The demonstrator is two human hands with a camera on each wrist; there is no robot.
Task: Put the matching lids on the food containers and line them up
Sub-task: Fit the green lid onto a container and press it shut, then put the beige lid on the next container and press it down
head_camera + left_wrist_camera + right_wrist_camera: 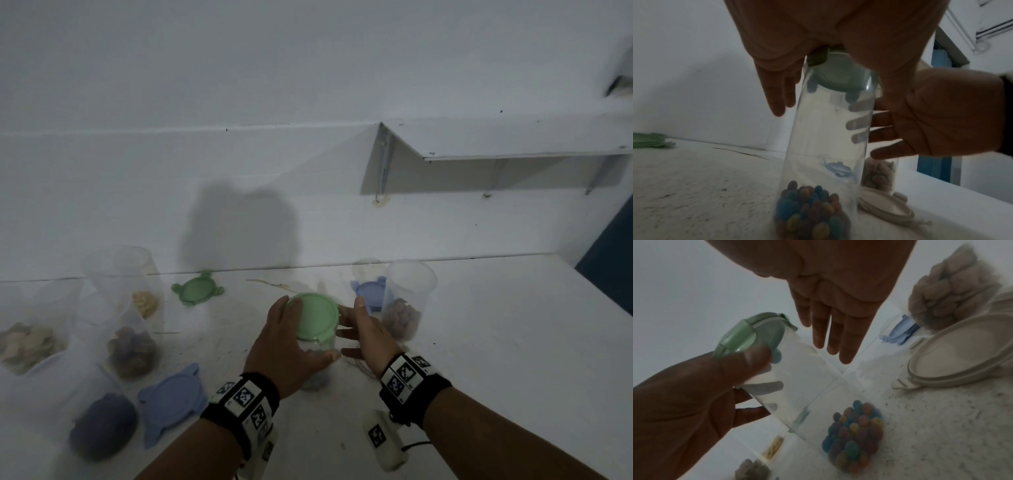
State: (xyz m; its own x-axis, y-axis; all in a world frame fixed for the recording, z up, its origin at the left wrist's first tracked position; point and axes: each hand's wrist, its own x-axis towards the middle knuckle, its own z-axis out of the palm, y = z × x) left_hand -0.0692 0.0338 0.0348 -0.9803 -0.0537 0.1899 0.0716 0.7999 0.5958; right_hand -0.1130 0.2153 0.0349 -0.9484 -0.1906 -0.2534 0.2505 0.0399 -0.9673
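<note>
A tall clear container [317, 346] with coloured candies [812, 211] at its bottom stands mid-table. A green lid [317, 317] sits on top of it. My left hand [291, 339] holds the container's top, thumb on one side, fingers on the other. In the right wrist view the thumb presses a green lid flap [740, 337]. My right hand [363, 329] is at the container's right side with its fingers [879, 128] straight against the wall.
A loose green lid [198, 289] lies at the back, a blue lid [173, 401] at the front left, another blue lid [368, 291] behind an open container of brown pieces [406, 308]. Several open containers [133, 349] stand left. A beige lid [885, 209] lies beside the held container.
</note>
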